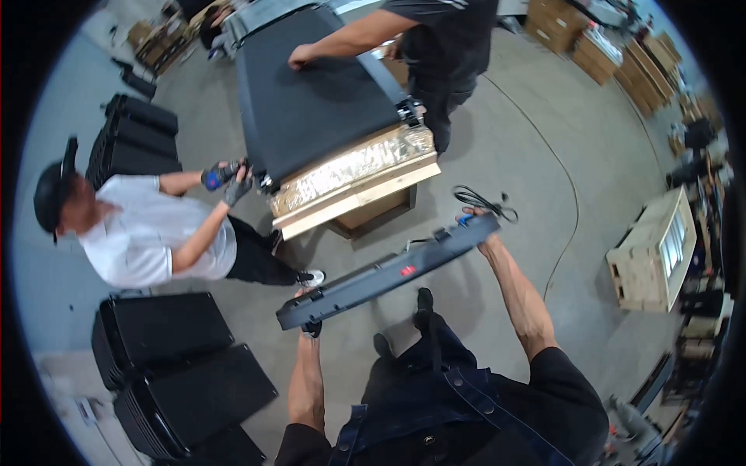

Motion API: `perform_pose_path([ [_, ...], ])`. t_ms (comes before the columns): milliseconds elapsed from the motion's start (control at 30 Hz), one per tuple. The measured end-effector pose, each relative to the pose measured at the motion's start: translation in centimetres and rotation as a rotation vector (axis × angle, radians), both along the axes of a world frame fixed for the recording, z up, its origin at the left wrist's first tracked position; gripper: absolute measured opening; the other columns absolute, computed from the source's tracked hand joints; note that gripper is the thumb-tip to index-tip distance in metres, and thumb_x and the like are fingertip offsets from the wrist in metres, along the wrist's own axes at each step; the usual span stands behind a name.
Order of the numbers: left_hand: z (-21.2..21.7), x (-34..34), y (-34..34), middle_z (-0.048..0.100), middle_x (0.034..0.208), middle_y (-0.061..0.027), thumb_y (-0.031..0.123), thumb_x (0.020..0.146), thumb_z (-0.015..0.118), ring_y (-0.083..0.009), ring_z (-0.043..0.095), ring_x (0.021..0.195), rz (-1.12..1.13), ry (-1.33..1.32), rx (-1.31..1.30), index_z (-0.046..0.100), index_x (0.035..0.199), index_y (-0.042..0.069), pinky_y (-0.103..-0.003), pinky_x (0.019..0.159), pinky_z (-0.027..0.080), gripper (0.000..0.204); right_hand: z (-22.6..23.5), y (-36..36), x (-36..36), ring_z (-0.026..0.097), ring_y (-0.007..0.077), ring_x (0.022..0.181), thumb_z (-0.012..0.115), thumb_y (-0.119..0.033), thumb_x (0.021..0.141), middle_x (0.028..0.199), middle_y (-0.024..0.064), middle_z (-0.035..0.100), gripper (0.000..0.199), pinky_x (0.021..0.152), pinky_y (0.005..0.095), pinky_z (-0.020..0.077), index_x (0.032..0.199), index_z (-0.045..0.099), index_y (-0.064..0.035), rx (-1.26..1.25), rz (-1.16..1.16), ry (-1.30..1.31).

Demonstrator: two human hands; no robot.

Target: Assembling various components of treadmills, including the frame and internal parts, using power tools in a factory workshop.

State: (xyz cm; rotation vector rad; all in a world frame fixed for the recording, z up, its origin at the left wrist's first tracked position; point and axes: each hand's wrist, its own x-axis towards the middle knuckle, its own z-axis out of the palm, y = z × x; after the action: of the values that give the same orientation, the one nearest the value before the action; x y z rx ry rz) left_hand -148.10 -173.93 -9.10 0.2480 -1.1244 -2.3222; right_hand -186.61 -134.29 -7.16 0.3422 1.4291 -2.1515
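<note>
I carry a long dark grey plastic panel in front of me, with a small red patch on its side; it looks like a treadmill part. My left hand grips its left end, mostly hidden by the panel. At the right end my right hand is wrapped round it, close to a coiled black cable. Beyond the panel, a treadmill deck with a black belt lies on a wooden support. Its near end has shiny wrapping.
A co-worker in a white shirt holds a tool at the deck's left corner. Another co-worker's hand touches the belt. Stacked black covers stand at left. To the right are a wooden crate and a cable on the floor.
</note>
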Motion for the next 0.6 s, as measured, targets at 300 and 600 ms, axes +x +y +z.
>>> perform_pose_path([
  [300,-4.0,-6.6,-14.0,0.066,0.125,-0.0048,0.037,0.1,0.056,-0.0224,0.06,0.118,0.302,-0.678,0.18,0.062,0.131,0.016,-0.041,0.104,0.048,0.038,-5.7,9.6,19.6,0.064,0.0162,0.067,0.062,-0.034,0.1,0.082,0.0073,0.069,0.038,0.063,0.0352,0.0513,0.109,0.069,0.0012,0.505,0.289,0.018],
  [600,-6.7,-7.5,-10.8,0.065,0.127,-0.0043,0.039,0.104,0.043,-0.0274,0.065,0.108,-0.367,-0.866,-0.14,0.062,0.13,0.014,-0.045,0.093,0.051,0.041,-6.0,23.2,76.0,0.068,0.025,0.06,0.057,-0.02,0.095,0.078,0.0191,0.069,0.028,0.05,0.0403,0.0524,0.109,0.066,0.0029,0.589,-1.024,-1.022],
])
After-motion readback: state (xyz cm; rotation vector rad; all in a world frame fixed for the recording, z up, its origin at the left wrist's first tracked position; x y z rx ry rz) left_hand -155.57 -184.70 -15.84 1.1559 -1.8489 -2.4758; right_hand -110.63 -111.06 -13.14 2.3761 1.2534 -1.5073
